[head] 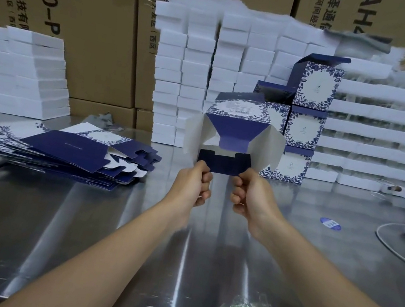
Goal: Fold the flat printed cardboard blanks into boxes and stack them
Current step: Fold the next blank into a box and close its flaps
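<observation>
At frame centre, above the steel table (103,217), the half-formed box (238,111) turns its open end toward the camera, its long axis running away. The left hand (197,185) and right hand (250,197), equally near, pinch the dark lower flap (224,161) at its corners. Folding it upward looks next.

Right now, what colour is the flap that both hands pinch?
The flap is dark navy; head view.

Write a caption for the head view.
Left hand and right hand pinch the flap of a half-folded box beside flat blanks.
</observation>
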Demonstrator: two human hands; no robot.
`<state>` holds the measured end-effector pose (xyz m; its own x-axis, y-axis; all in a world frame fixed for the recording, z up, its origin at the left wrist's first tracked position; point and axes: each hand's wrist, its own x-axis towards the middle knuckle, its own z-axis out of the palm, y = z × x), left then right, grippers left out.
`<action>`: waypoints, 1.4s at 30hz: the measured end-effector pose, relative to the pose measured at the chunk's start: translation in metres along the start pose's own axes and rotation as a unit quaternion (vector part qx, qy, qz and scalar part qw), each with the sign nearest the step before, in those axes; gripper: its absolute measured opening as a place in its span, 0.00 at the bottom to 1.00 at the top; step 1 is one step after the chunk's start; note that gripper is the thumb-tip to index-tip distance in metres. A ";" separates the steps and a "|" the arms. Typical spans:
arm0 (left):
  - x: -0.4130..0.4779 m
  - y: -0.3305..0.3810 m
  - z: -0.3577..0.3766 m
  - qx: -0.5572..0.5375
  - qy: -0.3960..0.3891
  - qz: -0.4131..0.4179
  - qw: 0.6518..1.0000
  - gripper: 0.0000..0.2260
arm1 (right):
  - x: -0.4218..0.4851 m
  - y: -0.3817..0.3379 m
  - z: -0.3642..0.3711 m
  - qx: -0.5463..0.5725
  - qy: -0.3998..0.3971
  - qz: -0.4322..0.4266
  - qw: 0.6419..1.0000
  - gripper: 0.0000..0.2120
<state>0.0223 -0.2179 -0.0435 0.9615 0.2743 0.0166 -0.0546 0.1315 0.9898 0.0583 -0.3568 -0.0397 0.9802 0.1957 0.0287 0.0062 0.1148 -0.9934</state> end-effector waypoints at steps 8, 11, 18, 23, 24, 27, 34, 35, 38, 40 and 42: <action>0.001 0.000 -0.002 -0.029 -0.024 0.019 0.999 0.15 | -0.004 -0.002 0.001 0.020 -0.043 -0.007 0.999 0.15; 0.001 0.001 -0.003 -0.027 -0.036 0.004 0.999 0.17 | -0.003 -0.001 0.001 0.022 -0.054 0.001 0.998 0.15; 0.005 -0.004 -0.001 -0.003 -0.029 0.017 0.999 0.19 | 0.001 0.000 -0.003 -0.091 -0.050 -0.019 0.994 0.13; 0.020 -0.009 -0.012 0.074 0.064 0.039 0.994 0.15 | 0.009 -0.001 -0.013 -0.145 0.128 -0.151 0.969 0.25; 0.023 -0.011 -0.015 0.102 0.071 0.049 0.991 0.14 | 0.010 -0.004 -0.017 -0.146 0.134 -0.156 0.968 0.27; 0.030 -0.020 -0.021 0.250 0.086 0.083 0.961 0.18 | 0.010 -0.009 -0.025 -0.173 0.144 -0.152 0.962 0.31; 0.023 -0.024 -0.018 0.352 0.045 0.156 0.922 0.21 | 0.014 -0.013 -0.025 -0.118 0.070 -0.151 0.979 0.22; 0.021 -0.024 -0.017 0.343 0.037 0.160 0.925 0.20 | 0.014 -0.012 -0.026 -0.132 0.059 -0.163 0.976 0.18; 0.019 -0.021 -0.015 0.320 0.033 0.172 0.931 0.18 | 0.016 -0.005 -0.030 -0.138 0.071 -0.186 0.970 0.10; 0.019 -0.019 -0.015 0.302 0.033 0.184 0.935 0.17 | 0.017 -0.003 -0.032 -0.116 0.088 -0.165 0.976 0.09; 0.021 -0.017 -0.016 0.294 0.041 0.197 0.934 0.17 | 0.017 -0.005 -0.035 -0.110 0.095 -0.108 0.983 0.14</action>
<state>0.0390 -0.1993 -0.0625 0.8726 0.2658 0.4098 -0.2205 -0.5343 0.8160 0.0820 -0.3879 -0.0385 0.9704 0.0022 0.2416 0.2409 -0.0836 -0.9669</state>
